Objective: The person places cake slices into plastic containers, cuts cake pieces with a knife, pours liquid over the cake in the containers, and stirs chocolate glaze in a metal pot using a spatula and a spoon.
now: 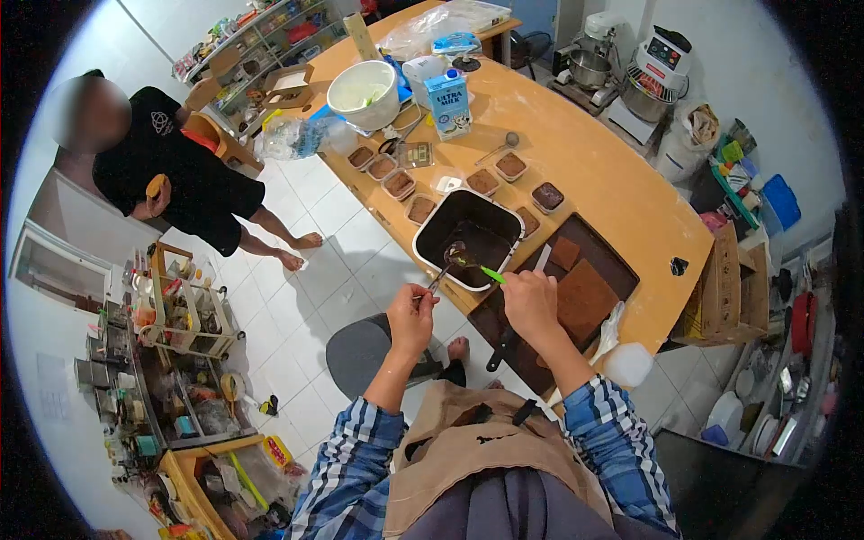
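Observation:
My left hand (411,317) is closed on the metal handle of a spoon or ladle (441,278), which reaches over a white-rimmed tub (421,236). In my right hand (531,301) is a thin tool with a bright green handle (491,274), perhaps a spatula. Both tool ends meet above the dark brown mixture (468,236) inside the tub; the exact contact is too small to tell. Beneath my right hand, a knife with a black handle (503,348) lies on a dark baking tray (594,238) beside a brown cake slab (585,301).
Several small filled tubs (482,183) surround the large tub. Behind them stand a milk carton (448,106) and a white bowl (363,95). A ladle (510,141) lies on the table (612,171). A grey stool (358,354) sits below. Another person (180,162) stands left, holding something brown.

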The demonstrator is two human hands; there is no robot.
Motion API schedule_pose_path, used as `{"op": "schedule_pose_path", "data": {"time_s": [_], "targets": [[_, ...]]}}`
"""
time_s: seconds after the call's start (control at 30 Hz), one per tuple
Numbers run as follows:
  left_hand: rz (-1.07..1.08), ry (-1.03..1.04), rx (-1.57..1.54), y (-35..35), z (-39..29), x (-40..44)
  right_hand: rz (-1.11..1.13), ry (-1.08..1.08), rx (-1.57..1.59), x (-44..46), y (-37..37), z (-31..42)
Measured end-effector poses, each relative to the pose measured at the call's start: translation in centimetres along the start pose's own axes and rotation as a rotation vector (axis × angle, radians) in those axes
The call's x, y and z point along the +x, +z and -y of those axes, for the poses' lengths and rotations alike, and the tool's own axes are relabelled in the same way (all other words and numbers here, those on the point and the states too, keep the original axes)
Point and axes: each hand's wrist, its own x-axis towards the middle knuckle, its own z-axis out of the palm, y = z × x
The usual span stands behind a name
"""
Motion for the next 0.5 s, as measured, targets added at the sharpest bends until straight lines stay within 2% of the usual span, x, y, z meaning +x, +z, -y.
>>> {"op": "schedule_pose_path", "data": {"time_s": [0.13, 0.23, 0.33, 0.5], "targets": [[-0.049, -0.198, 0.0, 0.4, -0.8, 0.4, 0.065, 0.008, -0.023, 0.7, -0.4, 0.2], [0.168, -0.648, -0.407, -0.1, -0.9, 2.3, 0.048, -0.005, -0.031, 1.1, -0.3, -0.2], [0.26, -0.73, -0.455, -0.1, -0.4, 3.5, 0.022, 0.002, -0.019, 1.5, -0.8, -0.6], [0.168, -0.618, -0.282, 1.3, -0.7, 4.6, 0.053, -0.035, 0.07, 1.1, -4.2, -0.1]]}}
